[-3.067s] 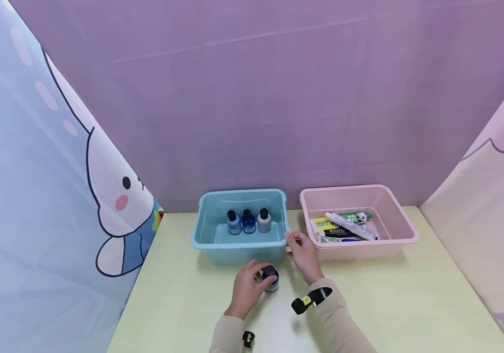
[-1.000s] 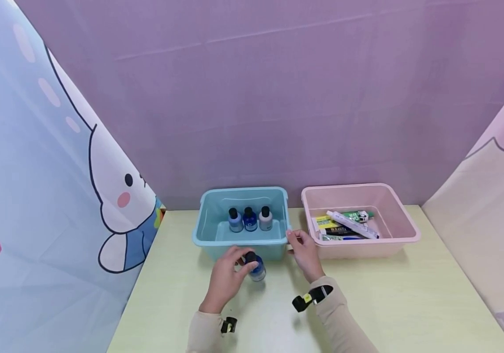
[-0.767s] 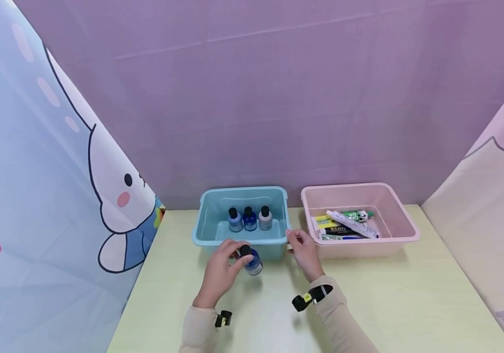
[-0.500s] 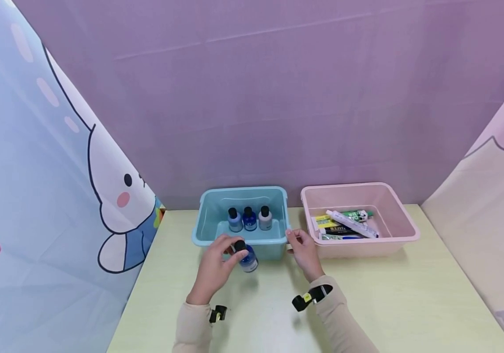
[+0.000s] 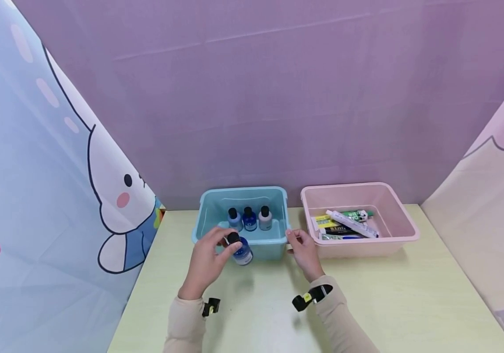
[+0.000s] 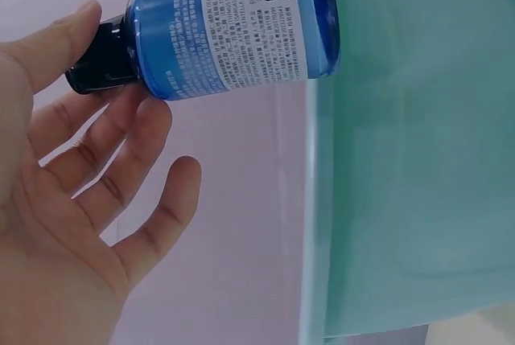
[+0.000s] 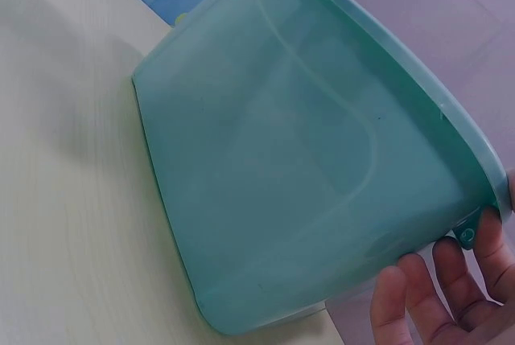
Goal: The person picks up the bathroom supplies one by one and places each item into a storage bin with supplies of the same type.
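My left hand pinches a blue bottle by its black cap, and the bottle hangs in the air at the front rim of the teal bin. In the left wrist view the bottle's printed label faces the camera, the thumb and some fingers meeting at the cap. My right hand grips the bin's front right corner, its fingers under the rim in the right wrist view. Inside the bin stand a light blue bottle, a dark blue bottle and a whitish bottle, all black-capped.
To the right, a pink bin holds several tubes lying in a heap. Both bins stand on a pale yellow table, against a purple cloth backdrop. A printed cloth borders the left side.
My left hand has lifted the blue bottle from the table in front of the teal bin and carried it left and forward to the rim. The right hand has stayed on the bin's corner.
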`<state>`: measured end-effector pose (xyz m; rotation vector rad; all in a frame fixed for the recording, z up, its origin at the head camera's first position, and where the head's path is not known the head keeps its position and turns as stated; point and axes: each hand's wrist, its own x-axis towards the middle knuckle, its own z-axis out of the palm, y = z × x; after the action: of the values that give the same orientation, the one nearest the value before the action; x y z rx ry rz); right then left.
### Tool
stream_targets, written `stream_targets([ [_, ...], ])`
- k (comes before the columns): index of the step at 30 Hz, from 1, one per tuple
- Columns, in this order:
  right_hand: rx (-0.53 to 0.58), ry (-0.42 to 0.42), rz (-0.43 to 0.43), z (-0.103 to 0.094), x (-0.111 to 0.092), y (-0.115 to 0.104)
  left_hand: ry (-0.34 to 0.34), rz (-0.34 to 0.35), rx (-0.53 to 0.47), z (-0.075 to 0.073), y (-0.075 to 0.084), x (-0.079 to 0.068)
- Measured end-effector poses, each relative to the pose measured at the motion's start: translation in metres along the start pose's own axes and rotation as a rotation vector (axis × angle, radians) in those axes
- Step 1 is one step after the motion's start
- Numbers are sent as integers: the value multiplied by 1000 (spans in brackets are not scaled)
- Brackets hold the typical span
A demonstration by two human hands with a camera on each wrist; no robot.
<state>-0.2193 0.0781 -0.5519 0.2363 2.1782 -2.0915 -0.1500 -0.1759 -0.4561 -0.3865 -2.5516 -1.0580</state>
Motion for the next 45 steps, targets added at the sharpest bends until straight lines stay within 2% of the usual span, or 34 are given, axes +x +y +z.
stream_targets([
  [7,3,-10,1,0,-2,-1,35,53,18,-10,-2,8],
  [14,0,-13,-5,-1,1,1,32,33,61,-18,-1,21],
  [22,-18,-9,3,0,2,0,56,49,132,-23,-7,35],
  [35,-19,-16,7,-2,2,0,-16,-3,227,-30,-15,54],
  [45,-7,-13,13,-1,0,-2,-83,-78,286,-35,-23,66],
])
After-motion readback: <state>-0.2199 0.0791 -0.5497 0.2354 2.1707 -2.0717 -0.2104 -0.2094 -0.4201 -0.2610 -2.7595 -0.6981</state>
